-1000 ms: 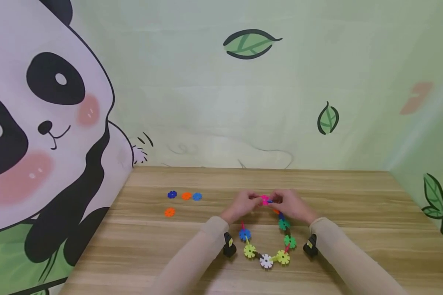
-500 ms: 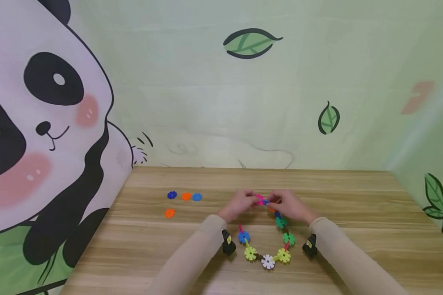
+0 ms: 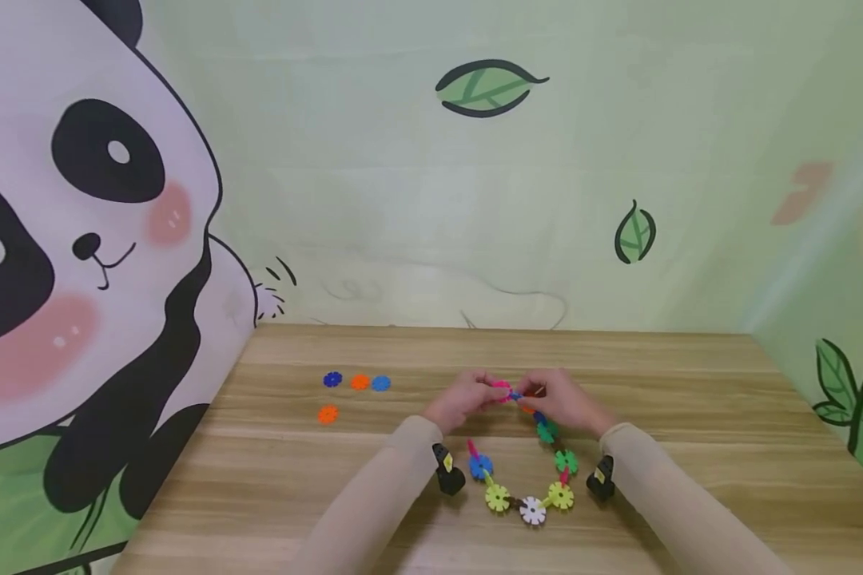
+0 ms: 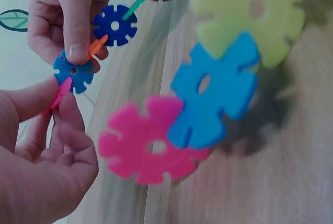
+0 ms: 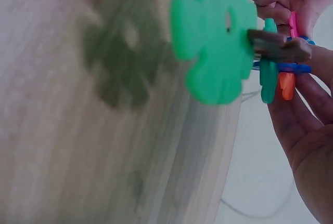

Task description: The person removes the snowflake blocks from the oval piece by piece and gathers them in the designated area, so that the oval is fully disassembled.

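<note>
Discs [image 3: 355, 382], loose, left of chain [image 3: 528, 506]

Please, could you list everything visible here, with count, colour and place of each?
Table: 1, brown, foreground
Loose discs: 4, orange (2), dark blue, light blue, table's left side
Disc chain: 1, multicoloured, curved over the table
Held blue disc: 1, blue, chain's far end
Held pink disc: 1, pink, against the held blue disc
Backdrop: 1, light green, behind the table
Panda picture: 1, black and white, backdrop's left
Leaf pictures: 2, green, on the backdrop
Plant picture: 1, green, right edge
Reddish patch: 1, reddish, backdrop's right
Wrist cameras: 2, black, wrists
Sleeves: 2, beige, forearms
Left grip: 1, bare, pinching held pink disc
Right grip: 1, bare, pinching held blue disc
</note>
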A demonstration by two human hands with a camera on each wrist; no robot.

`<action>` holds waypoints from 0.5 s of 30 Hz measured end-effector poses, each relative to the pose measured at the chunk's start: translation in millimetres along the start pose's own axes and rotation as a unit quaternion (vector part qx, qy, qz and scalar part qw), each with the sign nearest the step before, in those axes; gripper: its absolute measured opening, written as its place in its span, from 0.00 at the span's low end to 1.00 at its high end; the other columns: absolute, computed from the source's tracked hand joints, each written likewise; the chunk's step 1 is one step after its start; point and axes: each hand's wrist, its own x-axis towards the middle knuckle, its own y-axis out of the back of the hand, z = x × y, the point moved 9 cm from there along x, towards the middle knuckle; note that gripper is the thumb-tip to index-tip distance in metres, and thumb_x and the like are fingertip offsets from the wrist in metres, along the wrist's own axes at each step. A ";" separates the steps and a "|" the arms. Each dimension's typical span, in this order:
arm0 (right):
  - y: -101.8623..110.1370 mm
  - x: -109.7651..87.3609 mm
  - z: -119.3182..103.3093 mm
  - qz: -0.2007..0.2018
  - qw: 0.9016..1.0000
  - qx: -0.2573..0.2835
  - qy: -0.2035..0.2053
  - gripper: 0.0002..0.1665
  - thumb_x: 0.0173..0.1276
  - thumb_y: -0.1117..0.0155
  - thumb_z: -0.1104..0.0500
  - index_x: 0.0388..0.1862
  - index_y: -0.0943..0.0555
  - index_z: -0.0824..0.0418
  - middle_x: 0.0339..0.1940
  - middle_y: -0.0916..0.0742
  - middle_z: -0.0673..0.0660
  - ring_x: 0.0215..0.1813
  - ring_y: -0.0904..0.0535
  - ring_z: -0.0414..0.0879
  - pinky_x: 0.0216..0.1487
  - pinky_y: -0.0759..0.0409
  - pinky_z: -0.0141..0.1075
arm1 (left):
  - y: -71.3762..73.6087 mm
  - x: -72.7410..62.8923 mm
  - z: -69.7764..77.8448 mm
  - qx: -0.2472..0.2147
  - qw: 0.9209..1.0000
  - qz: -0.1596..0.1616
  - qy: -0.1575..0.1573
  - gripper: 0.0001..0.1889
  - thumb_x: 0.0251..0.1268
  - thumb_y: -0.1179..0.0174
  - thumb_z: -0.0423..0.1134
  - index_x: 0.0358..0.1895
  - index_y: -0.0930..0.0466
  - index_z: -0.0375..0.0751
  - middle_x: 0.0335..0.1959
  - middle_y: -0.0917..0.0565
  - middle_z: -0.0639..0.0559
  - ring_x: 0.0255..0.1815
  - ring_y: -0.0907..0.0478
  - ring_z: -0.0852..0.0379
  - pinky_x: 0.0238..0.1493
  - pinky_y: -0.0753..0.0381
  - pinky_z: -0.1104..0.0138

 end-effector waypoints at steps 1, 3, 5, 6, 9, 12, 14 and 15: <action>-0.4 0.3 0.1 0.000 1.000 0.001 0.001 0.02 0.64 0.35 0.63 0.35 0.17 0.62 0.33 0.15 0.48 0.37 0.20 0.42 0.40 0.20 0.35 | 0.5 -1.0 0.2 -0.003 1.000 0.006 0.003 0.06 0.58 0.36 0.32 0.30 0.25 0.39 0.24 0.25 0.54 0.26 0.31 0.58 0.28 0.32 0.69; -1.4 0.7 1.1 -0.001 1.000 0.004 0.000 0.02 0.64 0.36 0.64 0.35 0.17 0.62 0.33 0.15 0.49 0.37 0.20 0.42 0.40 0.20 0.35 | 1.4 -3.1 0.1 -0.011 1.000 0.020 0.009 0.06 0.58 0.36 0.31 0.31 0.24 0.38 0.24 0.24 0.54 0.26 0.30 0.58 0.29 0.31 0.69; -2.2 1.6 1.5 0.000 1.000 0.005 0.000 0.02 0.64 0.36 0.65 0.35 0.17 0.62 0.33 0.14 0.49 0.37 0.19 0.42 0.40 0.20 0.36 | 2.5 -3.6 -1.1 -0.019 0.999 0.032 0.015 0.05 0.58 0.36 0.31 0.31 0.24 0.37 0.25 0.23 0.53 0.27 0.30 0.58 0.30 0.31 0.68; -2.4 2.0 1.6 0.000 1.000 0.006 0.001 0.02 0.64 0.36 0.65 0.35 0.17 0.63 0.33 0.14 0.50 0.37 0.19 0.43 0.40 0.20 0.36 | 3.2 -4.0 -1.5 -0.022 0.999 0.038 0.016 0.05 0.58 0.36 0.30 0.31 0.24 0.36 0.26 0.23 0.53 0.28 0.29 0.58 0.31 0.31 0.68; -3.0 4.0 3.3 0.002 1.000 0.005 -0.003 0.02 0.63 0.35 0.65 0.35 0.17 0.63 0.33 0.14 0.50 0.36 0.19 0.43 0.39 0.20 0.36 | 6.1 -4.2 -2.7 -0.016 0.998 0.056 0.020 0.04 0.58 0.37 0.30 0.32 0.24 0.35 0.27 0.23 0.52 0.29 0.29 0.57 0.32 0.31 0.67; -3.4 6.6 4.7 0.005 1.000 0.001 -0.008 0.03 0.63 0.35 0.65 0.35 0.16 0.62 0.32 0.14 0.49 0.35 0.20 0.42 0.38 0.20 0.35 | 8.9 -5.1 -2.2 0.002 0.997 0.068 0.025 0.04 0.60 0.38 0.30 0.33 0.24 0.35 0.28 0.22 0.51 0.30 0.29 0.56 0.33 0.31 0.67; -3.6 8.7 4.3 0.006 1.000 -0.001 -0.008 0.03 0.63 0.35 0.64 0.35 0.16 0.61 0.32 0.14 0.49 0.35 0.20 0.41 0.37 0.21 0.35 | 11.0 -5.7 -1.0 0.016 0.997 0.075 0.025 0.03 0.61 0.39 0.30 0.34 0.24 0.34 0.28 0.23 0.51 0.30 0.29 0.56 0.32 0.32 0.68; -3.9 10.1 4.4 0.007 1.000 -0.004 -0.005 0.02 0.63 0.35 0.64 0.35 0.16 0.61 0.32 0.15 0.49 0.34 0.21 0.41 0.36 0.21 0.34 | 12.3 -5.8 -0.2 0.022 0.996 0.080 0.022 0.04 0.61 0.39 0.30 0.34 0.24 0.33 0.27 0.24 0.51 0.29 0.30 0.56 0.31 0.33 0.69</action>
